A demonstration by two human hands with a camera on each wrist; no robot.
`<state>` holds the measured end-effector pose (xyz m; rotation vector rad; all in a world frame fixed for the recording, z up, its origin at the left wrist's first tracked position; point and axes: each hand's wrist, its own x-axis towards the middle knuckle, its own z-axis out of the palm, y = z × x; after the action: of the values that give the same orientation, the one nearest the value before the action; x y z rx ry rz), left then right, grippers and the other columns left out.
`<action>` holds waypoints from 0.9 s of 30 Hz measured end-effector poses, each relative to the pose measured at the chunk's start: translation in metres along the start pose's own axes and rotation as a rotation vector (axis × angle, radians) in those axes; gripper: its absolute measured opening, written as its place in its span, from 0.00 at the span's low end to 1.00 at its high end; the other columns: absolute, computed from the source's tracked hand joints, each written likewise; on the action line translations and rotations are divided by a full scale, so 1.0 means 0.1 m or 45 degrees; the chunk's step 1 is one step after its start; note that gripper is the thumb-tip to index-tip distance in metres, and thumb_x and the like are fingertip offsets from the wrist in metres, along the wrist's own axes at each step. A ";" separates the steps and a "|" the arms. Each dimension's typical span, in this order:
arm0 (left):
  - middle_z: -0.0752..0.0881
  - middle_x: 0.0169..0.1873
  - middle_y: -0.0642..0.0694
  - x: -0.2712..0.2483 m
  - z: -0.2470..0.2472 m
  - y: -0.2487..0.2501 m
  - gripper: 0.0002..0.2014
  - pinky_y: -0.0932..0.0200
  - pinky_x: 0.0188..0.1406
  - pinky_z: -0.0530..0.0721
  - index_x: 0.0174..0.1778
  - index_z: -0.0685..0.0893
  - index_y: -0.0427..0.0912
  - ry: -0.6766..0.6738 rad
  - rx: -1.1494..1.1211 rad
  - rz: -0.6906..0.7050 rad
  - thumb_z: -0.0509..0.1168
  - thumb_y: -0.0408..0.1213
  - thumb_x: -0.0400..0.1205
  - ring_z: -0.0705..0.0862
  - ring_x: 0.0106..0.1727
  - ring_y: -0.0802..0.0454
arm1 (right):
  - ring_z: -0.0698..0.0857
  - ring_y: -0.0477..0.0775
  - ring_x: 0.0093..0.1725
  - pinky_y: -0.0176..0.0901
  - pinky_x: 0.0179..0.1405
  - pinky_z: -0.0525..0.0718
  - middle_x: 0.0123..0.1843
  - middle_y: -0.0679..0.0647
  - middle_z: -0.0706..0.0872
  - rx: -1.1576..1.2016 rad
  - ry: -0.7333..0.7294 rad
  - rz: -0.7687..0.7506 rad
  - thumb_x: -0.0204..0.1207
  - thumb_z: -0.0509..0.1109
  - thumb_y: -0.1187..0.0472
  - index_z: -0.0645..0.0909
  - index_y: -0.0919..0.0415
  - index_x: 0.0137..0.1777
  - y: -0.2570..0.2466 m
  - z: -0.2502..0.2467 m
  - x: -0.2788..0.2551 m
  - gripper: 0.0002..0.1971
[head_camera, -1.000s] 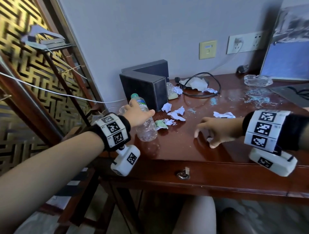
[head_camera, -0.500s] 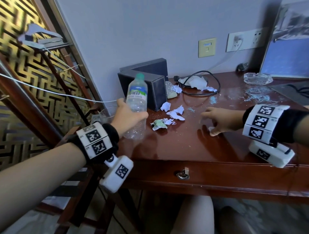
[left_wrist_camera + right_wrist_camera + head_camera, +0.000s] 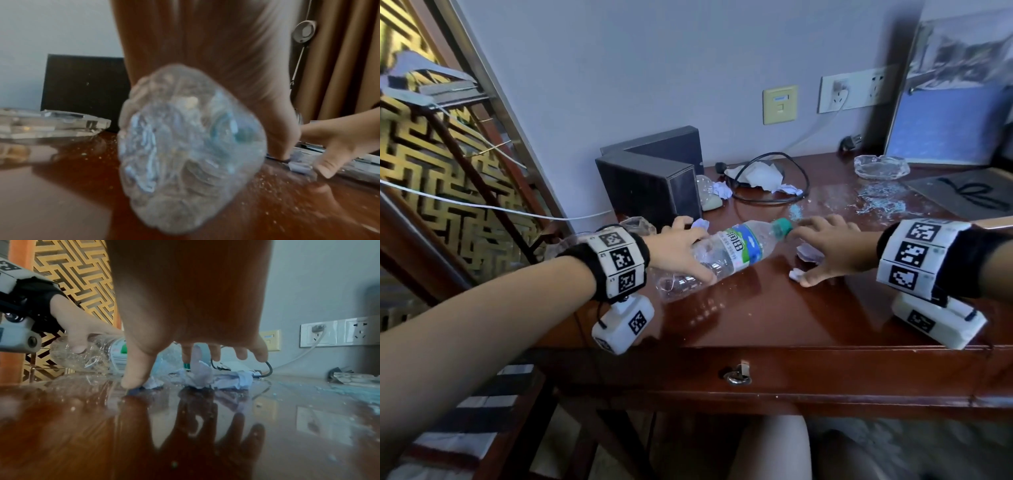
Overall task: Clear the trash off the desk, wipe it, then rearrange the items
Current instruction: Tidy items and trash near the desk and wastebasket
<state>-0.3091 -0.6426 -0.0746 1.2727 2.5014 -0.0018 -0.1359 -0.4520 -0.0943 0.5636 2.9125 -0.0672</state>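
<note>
My left hand (image 3: 681, 250) grips a clear plastic bottle (image 3: 736, 250) by its lower body and holds it tipped almost level just above the brown desk (image 3: 756, 308). The green cap (image 3: 782, 226) points right, close to my right fingers. The bottle's base (image 3: 185, 146) fills the left wrist view. My right hand (image 3: 825, 250) is spread with straight fingers over crumpled paper scraps (image 3: 197, 374). Its thumb presses on a small white scrap (image 3: 796, 274). More scraps lie under the palm, partly hidden.
A black box (image 3: 650, 181) stands at the back left, with a glass ashtray (image 3: 51, 125) beside it. Behind lie a black cable (image 3: 804, 181), a crumpled tissue (image 3: 756, 174) and a second ashtray (image 3: 881, 167). Blue crumbs (image 3: 880, 202) litter the right side.
My left hand lifted the bottle upright off the desk, then tipped it sideways with the cap towards the right. My right hand moved forward over the paper scraps.
</note>
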 end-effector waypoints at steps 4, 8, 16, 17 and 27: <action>0.35 0.82 0.45 0.14 -0.03 0.03 0.56 0.44 0.80 0.53 0.80 0.48 0.65 -0.116 -0.151 -0.010 0.77 0.61 0.62 0.45 0.84 0.42 | 0.50 0.65 0.81 0.64 0.75 0.58 0.83 0.49 0.47 0.127 -0.100 0.021 0.71 0.69 0.38 0.48 0.41 0.81 0.06 0.05 0.06 0.43; 0.50 0.83 0.48 0.19 -0.08 0.02 0.55 0.52 0.79 0.59 0.83 0.44 0.58 -0.234 -0.284 -0.018 0.77 0.53 0.69 0.57 0.82 0.49 | 0.49 0.68 0.81 0.65 0.77 0.58 0.83 0.49 0.47 0.215 -0.175 0.048 0.73 0.65 0.35 0.44 0.43 0.82 0.09 0.09 0.15 0.44; 0.86 0.43 0.52 0.17 -0.07 0.14 0.10 0.70 0.45 0.81 0.50 0.82 0.50 -0.165 -0.460 0.069 0.72 0.37 0.75 0.83 0.42 0.58 | 0.57 0.65 0.77 0.62 0.73 0.62 0.77 0.56 0.58 0.189 -0.152 0.058 0.79 0.57 0.38 0.53 0.40 0.78 0.00 0.14 0.25 0.30; 0.86 0.44 0.50 0.17 -0.06 0.15 0.11 0.64 0.50 0.83 0.51 0.83 0.47 -0.169 -0.470 0.065 0.73 0.38 0.74 0.83 0.42 0.56 | 0.59 0.63 0.75 0.61 0.71 0.64 0.75 0.56 0.60 0.165 -0.129 0.057 0.80 0.58 0.40 0.57 0.42 0.77 0.00 0.15 0.25 0.27; 0.86 0.39 0.48 0.19 0.00 0.09 0.10 0.66 0.38 0.78 0.44 0.85 0.40 0.096 -0.405 0.077 0.74 0.40 0.71 0.80 0.37 0.56 | 0.68 0.62 0.66 0.55 0.66 0.70 0.64 0.60 0.67 0.271 -0.104 0.020 0.81 0.63 0.52 0.67 0.58 0.65 -0.07 0.13 0.26 0.17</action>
<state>-0.3126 -0.6221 -0.0789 1.2315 2.3998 0.4472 -0.1605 -0.4499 -0.1120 0.6005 2.8392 -0.3928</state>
